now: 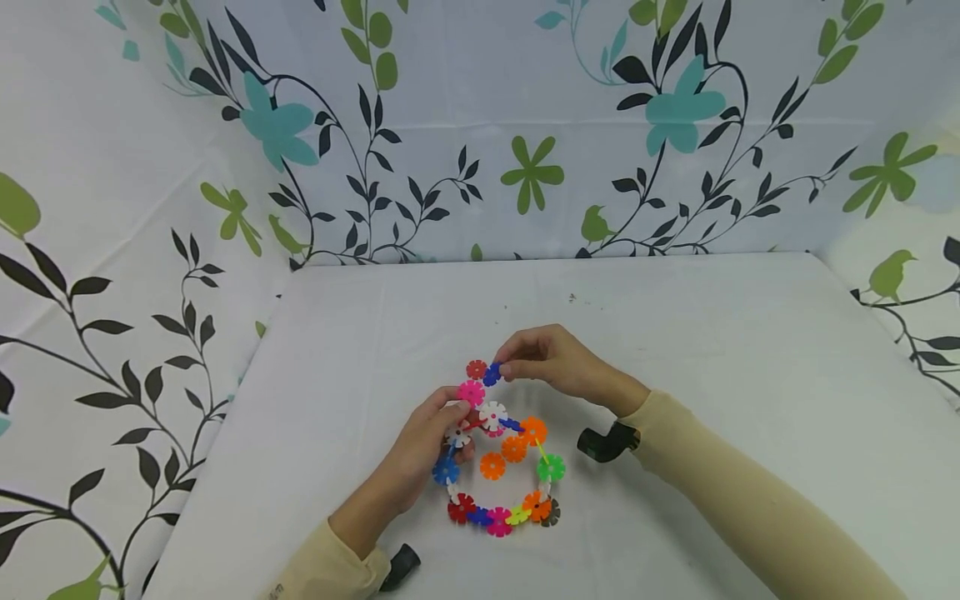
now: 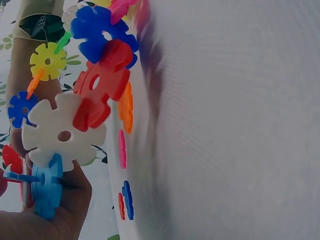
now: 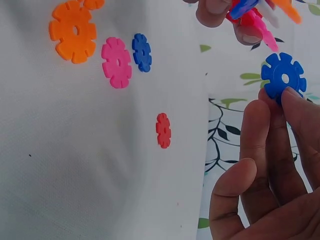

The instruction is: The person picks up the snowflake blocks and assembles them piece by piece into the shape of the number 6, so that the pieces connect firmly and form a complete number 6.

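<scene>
My left hand [image 1: 423,446] grips a ring of interlocking snowflake discs [image 1: 498,522] at its upper left. The linked discs are blue, white, red, pink, yellow, orange and green. Close up in the left wrist view, a white disc [image 2: 64,131], a red disc [image 2: 102,85] and a light blue disc [image 2: 46,190] join near the fingers. Just above the ring, my right hand [image 1: 561,364] pinches a single blue disc [image 3: 283,76] between thumb and fingertips. That disc stands apart from the ring in the right wrist view.
Loose discs lie on the white-covered table [image 1: 675,333]: a red disc [image 3: 163,130], a pink disc [image 3: 117,62], a blue disc [image 3: 142,52] and an orange disc [image 3: 73,31]. A patterned cloth [image 1: 450,125] hangs behind. Dark wrist cameras sit at both sleeves.
</scene>
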Demonstrator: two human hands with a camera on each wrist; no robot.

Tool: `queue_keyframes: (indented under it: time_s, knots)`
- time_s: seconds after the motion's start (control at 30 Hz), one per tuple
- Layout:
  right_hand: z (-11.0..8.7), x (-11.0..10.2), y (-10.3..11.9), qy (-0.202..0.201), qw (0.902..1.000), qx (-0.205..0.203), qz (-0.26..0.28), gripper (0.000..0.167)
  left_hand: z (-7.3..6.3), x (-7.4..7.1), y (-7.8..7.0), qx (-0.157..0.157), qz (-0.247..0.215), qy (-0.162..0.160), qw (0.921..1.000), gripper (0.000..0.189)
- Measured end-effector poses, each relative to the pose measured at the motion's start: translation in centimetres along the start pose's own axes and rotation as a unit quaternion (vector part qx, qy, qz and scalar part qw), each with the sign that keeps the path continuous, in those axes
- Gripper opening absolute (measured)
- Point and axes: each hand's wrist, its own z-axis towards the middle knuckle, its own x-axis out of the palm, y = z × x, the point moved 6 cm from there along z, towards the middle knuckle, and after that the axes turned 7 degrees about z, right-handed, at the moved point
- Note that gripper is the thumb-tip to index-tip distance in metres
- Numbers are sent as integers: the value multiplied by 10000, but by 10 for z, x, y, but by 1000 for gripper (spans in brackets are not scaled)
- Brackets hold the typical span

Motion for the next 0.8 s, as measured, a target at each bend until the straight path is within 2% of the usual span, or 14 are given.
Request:
queue_keyframes:
  time_s: [0.3,0.53,0.8]
  knots:
    - [4,0,4,-43,9998,-156,-150,13,1,0,1,159,343,6,9993,41]
    - [6,3,4,78,9997,-221,-121,13,1,0,-1,167,341,77,9992,41]
    - [7,7,11,113,9968,-473,-639,14,1,0,0,265,115,270,9992,41]
